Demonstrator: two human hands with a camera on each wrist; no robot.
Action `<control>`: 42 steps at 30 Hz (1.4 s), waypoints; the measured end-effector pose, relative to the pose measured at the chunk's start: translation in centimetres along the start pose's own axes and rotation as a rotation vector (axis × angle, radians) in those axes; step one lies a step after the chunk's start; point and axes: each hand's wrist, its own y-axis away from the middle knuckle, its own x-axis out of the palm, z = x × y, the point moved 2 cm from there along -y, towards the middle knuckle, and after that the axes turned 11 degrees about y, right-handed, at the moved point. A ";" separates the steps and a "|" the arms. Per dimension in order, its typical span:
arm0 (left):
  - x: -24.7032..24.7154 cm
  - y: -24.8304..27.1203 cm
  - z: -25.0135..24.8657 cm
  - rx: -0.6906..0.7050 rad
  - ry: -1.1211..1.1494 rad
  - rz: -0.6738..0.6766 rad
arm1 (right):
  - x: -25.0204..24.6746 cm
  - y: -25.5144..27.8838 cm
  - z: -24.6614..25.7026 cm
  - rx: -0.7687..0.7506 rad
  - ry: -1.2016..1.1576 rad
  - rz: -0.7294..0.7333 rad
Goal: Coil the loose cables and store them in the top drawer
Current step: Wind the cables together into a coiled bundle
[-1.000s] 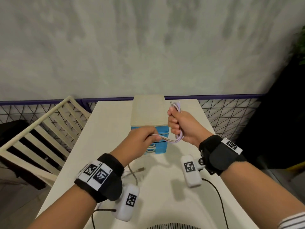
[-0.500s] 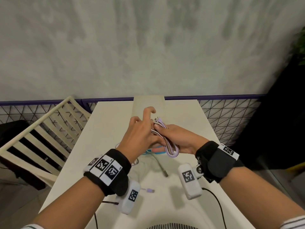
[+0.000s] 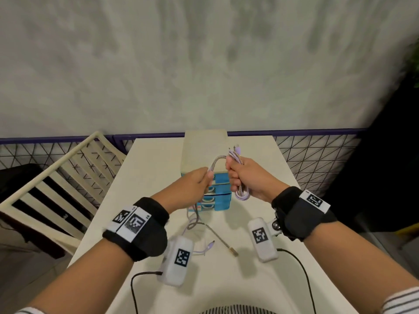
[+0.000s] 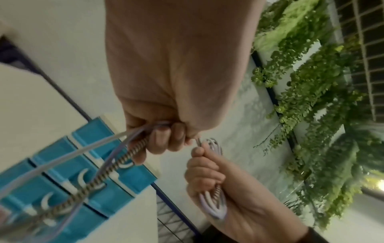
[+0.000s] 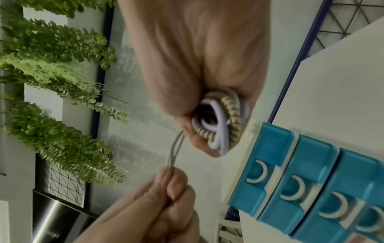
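Since half a second ago the hands have parted: right hand (image 3: 246,177) fists the limp, light cables (image 3: 243,193); left hand (image 3: 195,185) pinches their trailing run, the sensible hold.

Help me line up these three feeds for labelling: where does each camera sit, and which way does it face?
Head: worn on the head, looking forward and down at the table; both forearms, left hand and right hand show.
Left wrist: looks along the left hand toward the blue drawer unit.
Right wrist: looks along the right hand at the coiled cables.
Shared: both wrist views show both hands, cables, drawers.
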 end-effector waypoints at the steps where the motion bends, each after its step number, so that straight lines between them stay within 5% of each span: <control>1: 0.5 0.0 -0.3 0.018 0.007 0.000 | 0.4 0.1 0.1 -0.006 0.007 0.013; 6: 2.0 0.4 -2.5 0.109 -0.092 0.010 | 2.0 0.6 0.6 0.008 0.153 0.144; 11: 2.3 0.3 -3.9 0.060 -0.218 0.059 | 2.8 1.0 0.9 0.088 0.022 0.259; 18: 3.8 0.1 -2.1 0.142 0.029 0.072 | 1.4 -0.7 1.2 -0.073 0.077 -0.132; 20: 4.3 0.3 -1.5 0.122 0.120 0.073 | 1.1 -1.1 1.4 -0.111 -0.057 -0.194; 26: 4.7 0.5 -1.2 0.129 -0.070 0.039 | 1.4 -1.6 0.6 -0.101 -0.422 -0.154; 31: 3.3 1.3 1.4 -0.068 0.275 0.302 | -1.1 -2.3 0.2 -0.080 -0.717 -0.124; 37: 0.7 0.6 2.7 0.139 -0.192 0.116 | -0.7 -1.3 -0.5 0.061 -0.237 0.015; 42: 0.3 0.0 1.3 0.238 -0.289 -0.040 | 1.1 -0.8 -1.1 0.041 0.181 0.057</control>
